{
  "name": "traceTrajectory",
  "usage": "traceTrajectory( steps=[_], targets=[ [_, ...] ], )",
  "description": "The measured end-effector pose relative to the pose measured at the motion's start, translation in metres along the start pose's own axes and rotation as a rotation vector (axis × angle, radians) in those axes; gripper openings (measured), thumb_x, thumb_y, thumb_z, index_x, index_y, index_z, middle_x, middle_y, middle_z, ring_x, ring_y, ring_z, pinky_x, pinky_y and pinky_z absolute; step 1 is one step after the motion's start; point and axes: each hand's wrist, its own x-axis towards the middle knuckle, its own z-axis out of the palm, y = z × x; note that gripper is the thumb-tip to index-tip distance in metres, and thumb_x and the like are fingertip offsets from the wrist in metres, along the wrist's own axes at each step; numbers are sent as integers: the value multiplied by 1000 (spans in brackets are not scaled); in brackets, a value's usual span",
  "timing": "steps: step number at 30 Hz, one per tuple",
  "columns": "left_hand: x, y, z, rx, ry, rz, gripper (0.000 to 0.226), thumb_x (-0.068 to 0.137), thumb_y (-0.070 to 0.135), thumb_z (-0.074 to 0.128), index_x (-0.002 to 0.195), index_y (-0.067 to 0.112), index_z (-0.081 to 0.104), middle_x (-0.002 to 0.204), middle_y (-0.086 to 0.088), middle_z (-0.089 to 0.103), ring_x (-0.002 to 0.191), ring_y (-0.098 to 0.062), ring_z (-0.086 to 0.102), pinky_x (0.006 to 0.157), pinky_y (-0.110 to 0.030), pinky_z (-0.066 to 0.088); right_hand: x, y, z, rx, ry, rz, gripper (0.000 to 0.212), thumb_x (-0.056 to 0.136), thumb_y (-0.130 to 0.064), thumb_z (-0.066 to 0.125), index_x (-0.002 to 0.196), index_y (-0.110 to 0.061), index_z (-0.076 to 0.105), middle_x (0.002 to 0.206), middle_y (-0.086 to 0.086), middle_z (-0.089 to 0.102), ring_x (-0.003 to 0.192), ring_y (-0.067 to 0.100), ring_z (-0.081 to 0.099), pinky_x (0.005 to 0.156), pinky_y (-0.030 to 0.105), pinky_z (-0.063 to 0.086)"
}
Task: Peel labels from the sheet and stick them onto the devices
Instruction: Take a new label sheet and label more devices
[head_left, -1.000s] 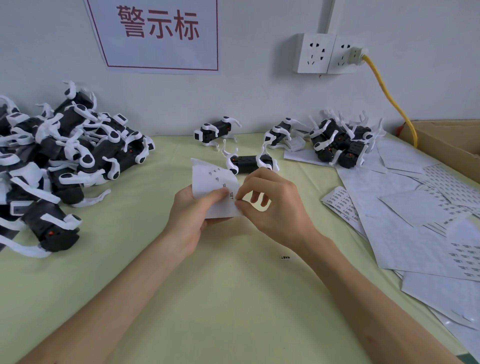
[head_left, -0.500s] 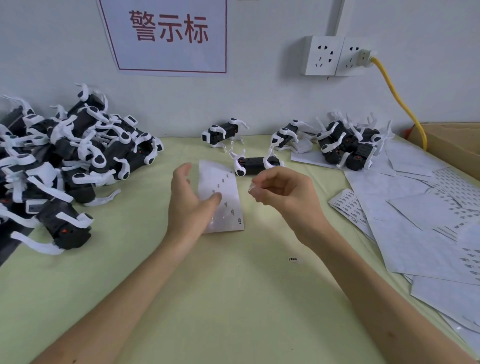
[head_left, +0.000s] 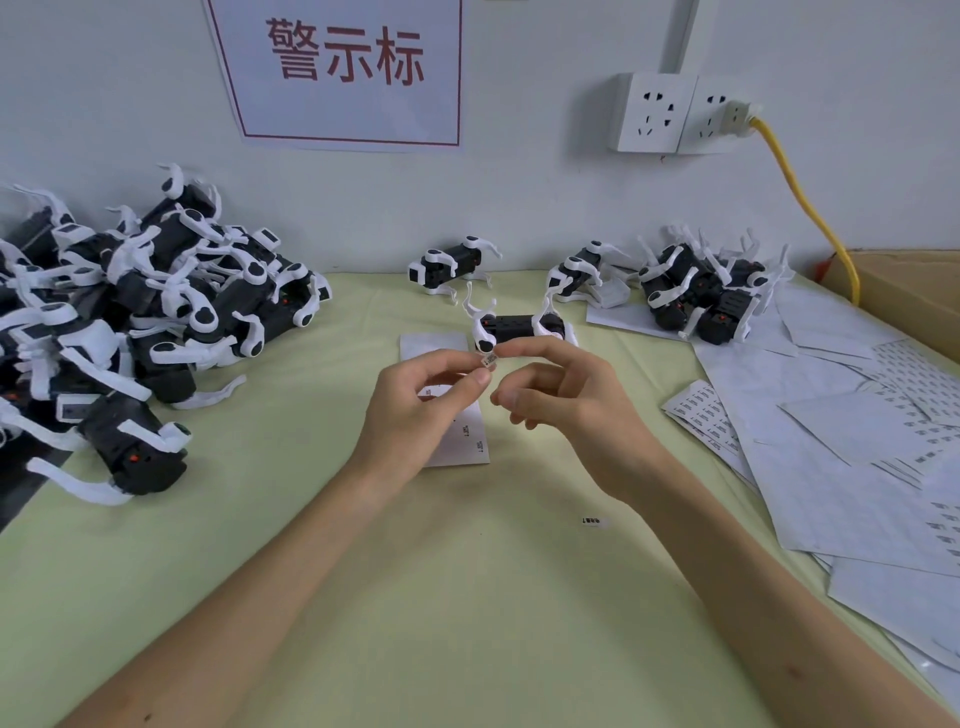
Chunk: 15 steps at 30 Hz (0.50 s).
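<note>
A pale green worktop (head_left: 467, 597) runs up to a white wall that carries a sign with red characters (head_left: 343, 67) and a pair of wall sockets (head_left: 675, 111) with a yellow cable (head_left: 800, 197) plugged in. A big pile of black-and-white devices (head_left: 156, 312) fills the left side, and a smaller cluster (head_left: 711, 296) sits at the back right, beside spread-out used sheets (head_left: 831, 467).

One single device (head_left: 514, 327) lies just beyond the hands. The label sheet (head_left: 465, 436) lies flat on the worktop, partly under the left hand (head_left: 415, 410). A small peeled label (head_left: 488, 360) is up in the air where the two hands' fingertips meet, close to that single device. The left thumb and index finger look closed on it in a pinch. The right hand (head_left: 566, 405) has its fingers loosely curled and its index tip at the label's far edge; whether it has any grip there I cannot tell. A stray label (head_left: 594, 521) lies on the worktop near the right wrist.

The peel seems done, so the step in hand is probably carrying the label to a device. Next, one hand likely needs to steady the single device while the other lays the label square on its body and presses it flat.
</note>
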Motion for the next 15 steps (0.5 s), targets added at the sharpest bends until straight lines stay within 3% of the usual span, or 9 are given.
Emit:
traceTrajectory(
  steps=[4, 10, 13, 15],
  targets=[
    [1, -1, -4, -48, 69, 8, 5, 92, 26, 73, 89, 25, 77, 85, 10, 75, 81, -3, 65, 79, -25, 49, 0, 0, 1, -26, -20, 4, 36, 79, -12, 73, 114, -20, 69, 81, 1, 72, 70, 19, 59, 66, 24, 47],
    [1, -1, -4, -87, 113, 11, 19, 96, 16, 66, 82, 28, 71, 78, 7, 73, 71, -7, 63, 69, -21, 50, -1, 0, 3, -84, -33, -1, 24, 79, -16, 70, 102, -22, 73, 79, 2, 72, 68, 17, 61, 65, 23, 47],
    [1, 0, -5, -75, 96, 35, 16, 94, 20, 64, 81, 28, 68, 78, 8, 72, 69, -9, 63, 68, -23, 49, -1, 4, 4, -183, 53, -59, 11, 85, -18, 71, 95, -22, 73, 76, -1, 73, 64, 14, 62, 64, 21, 49],
    [-1, -1, -4, 71, 79, 128, 11, 91, 24, 63, 82, 29, 67, 79, 12, 71, 71, -8, 63, 66, -17, 47, -1, 9, 3, -389, 165, -159, 8, 89, -18, 74, 94, -24, 74, 77, -7, 71, 64, 13, 61, 65, 22, 50]
  ],
)
